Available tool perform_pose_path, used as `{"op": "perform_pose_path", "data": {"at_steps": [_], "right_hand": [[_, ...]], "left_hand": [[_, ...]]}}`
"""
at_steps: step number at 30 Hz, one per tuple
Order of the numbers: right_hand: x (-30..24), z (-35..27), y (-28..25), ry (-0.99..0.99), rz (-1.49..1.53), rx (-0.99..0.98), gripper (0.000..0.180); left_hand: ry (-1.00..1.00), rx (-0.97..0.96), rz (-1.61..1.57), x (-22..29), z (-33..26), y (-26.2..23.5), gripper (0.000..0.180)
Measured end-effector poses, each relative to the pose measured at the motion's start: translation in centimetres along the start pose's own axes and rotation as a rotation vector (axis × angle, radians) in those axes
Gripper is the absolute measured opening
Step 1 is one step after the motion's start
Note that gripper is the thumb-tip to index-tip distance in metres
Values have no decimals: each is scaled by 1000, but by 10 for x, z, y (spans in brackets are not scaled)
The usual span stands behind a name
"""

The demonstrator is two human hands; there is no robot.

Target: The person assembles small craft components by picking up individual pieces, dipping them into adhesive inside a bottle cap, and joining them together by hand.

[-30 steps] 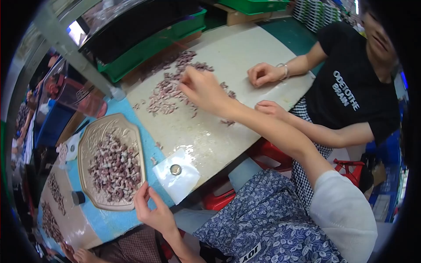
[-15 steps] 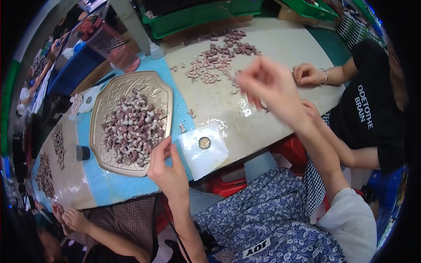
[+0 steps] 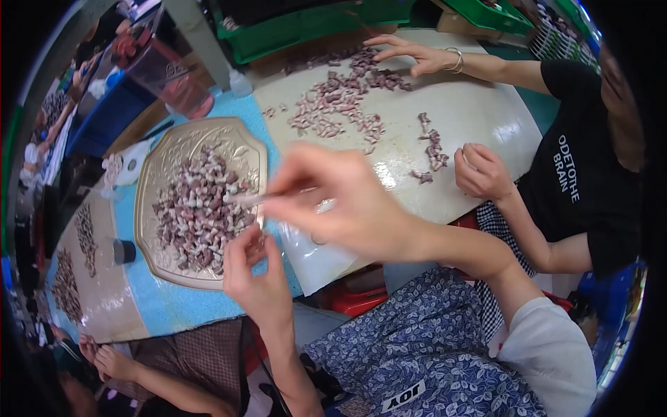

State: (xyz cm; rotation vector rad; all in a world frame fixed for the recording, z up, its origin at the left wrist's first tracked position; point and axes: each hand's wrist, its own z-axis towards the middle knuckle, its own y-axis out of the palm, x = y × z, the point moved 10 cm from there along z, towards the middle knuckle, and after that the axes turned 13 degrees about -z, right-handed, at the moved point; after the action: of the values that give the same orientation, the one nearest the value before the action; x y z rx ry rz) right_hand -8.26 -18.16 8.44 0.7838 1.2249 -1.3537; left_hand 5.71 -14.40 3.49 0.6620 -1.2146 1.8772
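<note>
A gold embossed tray [image 3: 151, 182] holds a heap of small knobbly purple-brown and white pieces [image 3: 201, 208]. At its lower right rim is my left hand [image 3: 256, 278], thumb and fingertips pinched together; what they hold, if anything, cannot be made out. My right hand [image 3: 344, 201] reaches over from the right and is smeared by motion. Its thumb and forefinger are closed by the heap's right side, with a thin pale tip showing at them. Beneath the right hand lies a white sheet [image 3: 306, 267], and the bottle cap on it is mostly hidden.
More pieces [image 3: 337, 104] are spread on the pale tabletop, with a short row [image 3: 432, 149] nearer a co-worker's hand [image 3: 483, 170]. That person's other hand [image 3: 417, 55] is over the far pile. A dark cup [image 3: 124, 251] stands left of the tray, a clear jug [image 3: 177, 87] behind it.
My right hand has swung left and down from the far pieces to the tray's right side. My left hand shifted slightly down and left. The co-worker's hand moved to the far pile.
</note>
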Motion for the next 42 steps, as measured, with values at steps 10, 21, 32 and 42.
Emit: {"op": "perform_pose_path", "data": {"at_steps": [10, 21, 32, 42], "right_hand": [[100, -57, -1, 417, 56, -89, 13], [61, -46, 16, -116, -616, -235, 12], [58, -40, 33, -128, -728, -366, 15], [48, -39, 40, -225, -819, -418, 13]], "left_hand": [[-375, 73, -680, -34, -61, 5, 21], [-375, 125, -657, -40, -68, 19, 16], [-347, 172, -655, -41, -66, 14, 19], [-387, 174, -677, -42, -65, 16, 18]]}}
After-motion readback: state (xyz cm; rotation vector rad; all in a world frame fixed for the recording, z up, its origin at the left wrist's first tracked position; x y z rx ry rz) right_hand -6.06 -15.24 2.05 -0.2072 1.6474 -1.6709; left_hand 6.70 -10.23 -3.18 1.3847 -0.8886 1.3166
